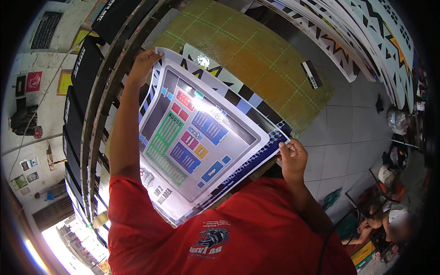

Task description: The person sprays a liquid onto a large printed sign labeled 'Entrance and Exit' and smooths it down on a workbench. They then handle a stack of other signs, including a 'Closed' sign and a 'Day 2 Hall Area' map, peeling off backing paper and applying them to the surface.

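Observation:
A large glossy printed poster (215,172) with a coloured floor plan on grey spans the space between my two hands. My left hand (145,68) pinches its far left corner. At the right corner, my right hand (293,159) grips the edge between thumb and fingers. The poster's near edge drops toward my red shirt and is partly hidden by it. Beyond the poster, a patterned printed sheet (233,82) with black, white and yellow shapes shows on the worn green cutting mat (270,55).
A small black-and-white flat item (311,74) rests near the mat's right edge. Stacked printed boards (339,41) stand at the far right. Dark metal rails (98,91) and black panels (73,110) run along the left. A person (376,220) sits low at the right, beyond the tiled floor (337,142).

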Available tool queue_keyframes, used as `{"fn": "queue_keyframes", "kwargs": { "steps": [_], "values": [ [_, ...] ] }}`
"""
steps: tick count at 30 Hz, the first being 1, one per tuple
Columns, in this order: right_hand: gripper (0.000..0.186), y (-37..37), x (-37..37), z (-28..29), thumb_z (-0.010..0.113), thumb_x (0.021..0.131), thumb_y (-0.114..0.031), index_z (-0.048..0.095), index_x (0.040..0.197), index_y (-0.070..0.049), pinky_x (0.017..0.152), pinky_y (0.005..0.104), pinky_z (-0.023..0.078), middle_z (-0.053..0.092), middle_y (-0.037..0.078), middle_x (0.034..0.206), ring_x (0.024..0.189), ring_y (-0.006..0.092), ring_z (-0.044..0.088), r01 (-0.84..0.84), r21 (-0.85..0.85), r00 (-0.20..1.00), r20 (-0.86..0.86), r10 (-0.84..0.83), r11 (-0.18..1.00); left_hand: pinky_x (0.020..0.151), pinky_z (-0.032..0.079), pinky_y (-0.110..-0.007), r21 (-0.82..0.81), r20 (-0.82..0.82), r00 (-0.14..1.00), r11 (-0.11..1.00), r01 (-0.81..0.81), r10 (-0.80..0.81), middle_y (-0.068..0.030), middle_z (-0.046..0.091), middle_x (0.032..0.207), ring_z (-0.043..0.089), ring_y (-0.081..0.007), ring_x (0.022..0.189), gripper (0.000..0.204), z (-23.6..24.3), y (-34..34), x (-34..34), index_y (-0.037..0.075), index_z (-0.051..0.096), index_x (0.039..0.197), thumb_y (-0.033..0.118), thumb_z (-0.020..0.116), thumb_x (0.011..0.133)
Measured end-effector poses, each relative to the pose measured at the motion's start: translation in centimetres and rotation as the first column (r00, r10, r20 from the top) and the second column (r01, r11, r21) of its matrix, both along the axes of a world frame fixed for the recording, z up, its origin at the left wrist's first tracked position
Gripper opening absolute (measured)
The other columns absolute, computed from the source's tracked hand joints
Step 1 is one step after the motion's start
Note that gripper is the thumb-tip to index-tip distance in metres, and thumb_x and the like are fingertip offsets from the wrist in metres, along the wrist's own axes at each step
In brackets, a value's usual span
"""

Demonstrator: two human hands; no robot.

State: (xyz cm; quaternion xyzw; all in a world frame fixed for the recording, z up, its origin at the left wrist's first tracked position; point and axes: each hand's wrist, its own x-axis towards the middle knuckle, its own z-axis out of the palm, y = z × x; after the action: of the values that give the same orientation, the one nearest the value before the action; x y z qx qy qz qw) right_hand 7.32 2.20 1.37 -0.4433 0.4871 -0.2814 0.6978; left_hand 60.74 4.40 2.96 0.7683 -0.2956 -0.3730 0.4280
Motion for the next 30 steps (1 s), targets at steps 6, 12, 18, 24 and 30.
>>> {"fn": "queue_keyframes", "kwargs": {
  "steps": [6,12,18,24,30],
  "values": [
    [0.007,-1.2,0.2,-0.5,0.062,0.093,-0.008,0.06,0.094,-0.001,0.055,0.0184,0.043,0.061,0.0,0.077,0.067,0.0046,0.057,0.021,0.041,0.996,-0.091,-0.017,0.999,0.059,0.037,-0.02,-0.038,-0.036,0.998,0.998,0.045,-0.046,0.004,0.062,0.079,0.049,-0.0039,0.063,0.016,-0.5,-1.6,-1.0,0.005,0.067,0.104,0.017,0.062,0.093],
    [0.006,-1.2,0.0,-1.4,0.063,0.091,-0.001,0.058,0.094,0.002,0.056,0.0183,0.037,0.052,-0.003,0.073,0.064,0.0023,0.047,0.021,-0.045,0.997,-0.068,-0.024,0.999,0.061,0.038,-0.02,0.014,0.048,0.996,0.998,0.068,-0.069,0.0056,0.062,0.079,0.049,-0.0028,0.066,0.014,-1.8,-2.0,0.2,0.005,0.068,0.101,0.014,0.067,0.09],
    [0.015,-1.6,0.2,-1.2,0.065,0.089,-0.001,0.059,0.102,0.003,0.057,0.0185,0.039,0.058,-0.001,0.075,0.067,0.0041,0.054,0.025,-0.196,0.987,-0.152,-0.055,0.98,0.058,0.037,-0.021,-0.012,0.063,0.996,0.998,0.057,-0.056,0.0051,0.061,0.075,0.049,-0.0039,0.063,0.009,-2.2,-3.4,-0.1,0.005,0.066,0.092,0.013,0.067,0.089],
    [0.012,-2.0,-0.8,-2.6,0.064,0.091,-0.004,0.059,0.1,0.003,0.06,0.0212,0.046,0.063,0.003,0.077,0.069,0.0066,0.059,0.016,-0.14,0.991,-0.13,-0.034,0.99,0.054,0.032,-0.021,0.071,0.092,0.992,0.994,0.078,-0.085,0.007,0.056,0.069,0.043,-0.003,0.057,0.01,-2.8,-3.5,0.8,0.007,0.065,0.087,0.015,0.07,0.086],
    [0.012,-2.2,-0.3,-2.3,0.063,0.091,-0.004,0.059,0.097,0.005,0.063,0.0233,0.051,0.064,0.006,0.079,0.069,0.0086,0.061,0.054,-0.107,0.994,-0.094,-0.064,0.993,0.057,0.031,-0.022,0.076,0.11,0.988,0.992,0.098,-0.106,0.0074,0.053,0.069,0.042,-0.0039,0.06,0.011,-3.7,-3.9,1.0,0.009,0.066,0.087,0.02,0.07,0.086]
  ]
}}
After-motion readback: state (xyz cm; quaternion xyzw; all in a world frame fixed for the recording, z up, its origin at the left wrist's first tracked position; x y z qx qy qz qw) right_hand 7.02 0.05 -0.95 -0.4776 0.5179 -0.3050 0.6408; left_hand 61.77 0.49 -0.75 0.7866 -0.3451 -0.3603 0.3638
